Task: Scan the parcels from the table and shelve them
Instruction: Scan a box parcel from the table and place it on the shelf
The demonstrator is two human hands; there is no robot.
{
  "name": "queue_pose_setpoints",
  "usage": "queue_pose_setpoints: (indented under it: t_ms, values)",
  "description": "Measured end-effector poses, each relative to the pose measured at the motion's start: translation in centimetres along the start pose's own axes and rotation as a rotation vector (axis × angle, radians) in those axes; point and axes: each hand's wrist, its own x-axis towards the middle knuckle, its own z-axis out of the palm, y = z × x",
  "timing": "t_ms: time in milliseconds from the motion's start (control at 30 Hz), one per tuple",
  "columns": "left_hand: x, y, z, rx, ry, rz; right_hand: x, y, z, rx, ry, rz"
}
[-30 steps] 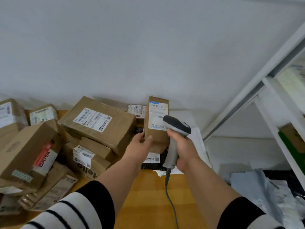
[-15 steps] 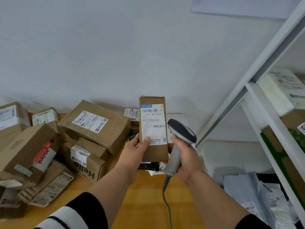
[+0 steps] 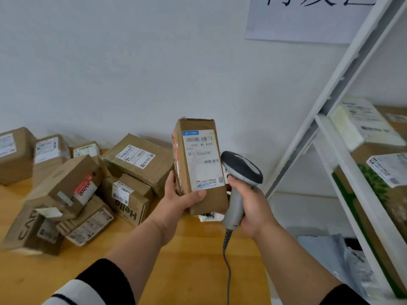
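Plainly early on: left hand (image 3: 176, 201) grips one tall brown cardboard parcel (image 3: 199, 166), right hand (image 3: 248, 205) clasps the grey corded barcode scanner (image 3: 239, 177) beside its label (scan not evidently done), many brown boxes (image 3: 72, 183) unshelved on the wooden table (image 3: 187, 260).

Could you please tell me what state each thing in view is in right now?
Held parcel: upright, lifted off the table, label facing the camera.
Left hand: grips the parcel's lower end.
Right hand: grips the scanner's handle.
Scanner: held upright beside the parcel, cable hanging down.
Parcels on the table: piled, sealed, several tilted.
Shelf: already holds parcels.
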Motion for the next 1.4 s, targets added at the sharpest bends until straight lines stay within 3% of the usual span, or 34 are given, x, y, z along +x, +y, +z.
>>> queue_pose_setpoints:
  t_ms: [233, 500, 1400]
  values:
    - [-3.6, -0.1, -0.4, 0.025, 0.041, 0.088, -4.2, -1.6, 0.3, -0.219, 0.001, -0.133]
    - [-6.8, 0.2, -0.2, 0.029, 0.034, 0.157, -10.0, -2.5, 1.6, -0.464, -0.107, -0.277]
    - [-14.0, -0.5, -4.4, 0.061, 0.089, 0.222, -20.1, -0.2, 6.5, -0.411, -0.121, -0.312]
